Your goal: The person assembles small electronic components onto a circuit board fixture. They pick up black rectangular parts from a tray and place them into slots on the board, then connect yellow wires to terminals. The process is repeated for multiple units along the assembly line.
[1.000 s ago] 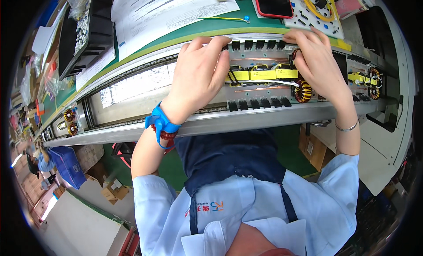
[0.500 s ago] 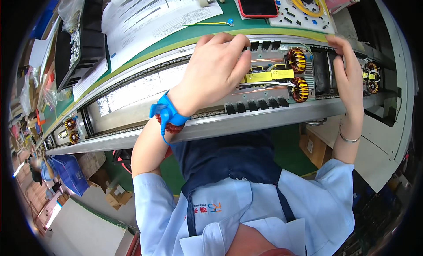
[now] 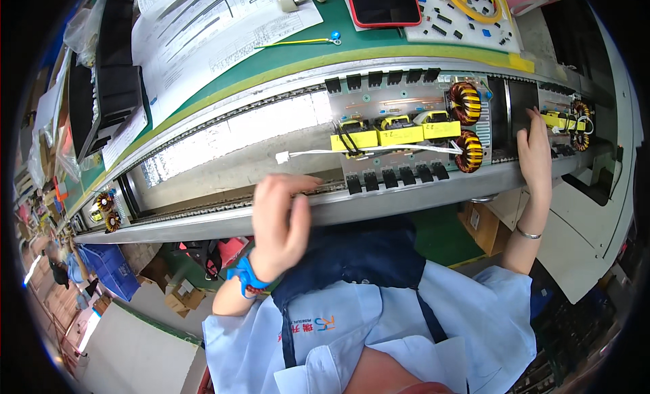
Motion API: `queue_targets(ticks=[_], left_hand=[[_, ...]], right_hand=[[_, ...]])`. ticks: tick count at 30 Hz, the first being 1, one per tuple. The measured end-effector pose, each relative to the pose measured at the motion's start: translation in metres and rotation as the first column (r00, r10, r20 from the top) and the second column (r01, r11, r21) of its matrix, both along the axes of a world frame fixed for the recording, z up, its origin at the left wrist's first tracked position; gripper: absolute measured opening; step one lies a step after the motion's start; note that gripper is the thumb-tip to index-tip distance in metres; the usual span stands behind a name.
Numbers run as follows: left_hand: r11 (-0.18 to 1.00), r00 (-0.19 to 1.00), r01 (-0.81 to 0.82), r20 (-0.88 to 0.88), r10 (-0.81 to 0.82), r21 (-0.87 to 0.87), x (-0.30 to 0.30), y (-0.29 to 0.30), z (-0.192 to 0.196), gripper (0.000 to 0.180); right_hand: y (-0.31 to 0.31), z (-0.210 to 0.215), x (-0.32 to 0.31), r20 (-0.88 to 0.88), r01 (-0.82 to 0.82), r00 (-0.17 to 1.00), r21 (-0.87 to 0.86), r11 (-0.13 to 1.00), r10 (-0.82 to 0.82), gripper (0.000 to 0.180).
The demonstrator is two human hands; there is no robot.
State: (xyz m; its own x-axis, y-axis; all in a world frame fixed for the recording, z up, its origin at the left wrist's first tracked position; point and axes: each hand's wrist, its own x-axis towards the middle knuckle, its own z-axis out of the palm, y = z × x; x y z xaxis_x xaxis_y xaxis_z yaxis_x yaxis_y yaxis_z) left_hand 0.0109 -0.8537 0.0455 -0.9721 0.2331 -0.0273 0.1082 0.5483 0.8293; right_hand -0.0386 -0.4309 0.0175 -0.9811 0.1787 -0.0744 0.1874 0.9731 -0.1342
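Note:
A circuit board [image 3: 399, 106] lies on the conveyor rails, with yellow-wrapped transformers [image 3: 399, 135] along its middle and two copper-wound toroid coils [image 3: 468, 150] at its right end. White wires run left from the coils to a white connector [image 3: 283, 157] that sticks out past the board. My left hand [image 3: 279, 218], with a blue wrist strap, hovers over the near rail left of the board, its fingers apart and empty. My right hand [image 3: 535, 150] reaches over the near rail, fingers stretched, beside the left edge of a second circuit board [image 3: 558, 119].
The metal near rail [image 3: 305, 211] runs across in front of me. Behind the conveyor lie printed sheets [image 3: 196, 48], a red-edged phone [image 3: 384, 6], a yellow wire with a blue part [image 3: 335, 37], and white foam holding small components [image 3: 460, 25]. A black bin [image 3: 112, 89] stands far left.
My left hand has come off the board and moved left and nearer, uncovering the transformers and connector. My right hand has shifted slightly nearer, by the second board.

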Motion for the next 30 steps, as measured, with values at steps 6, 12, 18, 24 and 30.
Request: queue_targets(ticks=[6,12,18,24,30], left_hand=[[0.989,0.984,0.145,0.097,-0.148,0.037,-0.003,0.022,-0.01,0.025],[0.978,0.968,0.155,0.175,-0.179,0.139,-0.009,0.024,-0.011,0.023],[0.952,0.949,0.193,0.203,-0.243,0.237,-0.017,0.031,-0.012,0.013],[0.894,0.909,0.304,0.18,-0.376,0.329,-0.026,0.061,-0.013,0.012],[0.848,0.89,0.38,0.103,-0.444,0.369,-0.028,0.1,-0.024,0.011]], right_hand=[[0.009,-0.004,-0.001,-0.005,0.089,0.996,-0.084,0.992,-0.09,0.043],[0.034,-0.01,-0.005,-0.026,0.168,0.985,-0.068,0.983,-0.17,0.043],[0.075,-0.017,-0.013,-0.052,0.269,0.962,0.034,0.963,-0.267,0.042],[0.135,-0.026,-0.022,-0.097,0.325,0.944,0.086,0.942,-0.316,0.044],[0.204,-0.039,-0.031,-0.112,0.283,0.955,0.083,0.956,-0.273,0.045]])
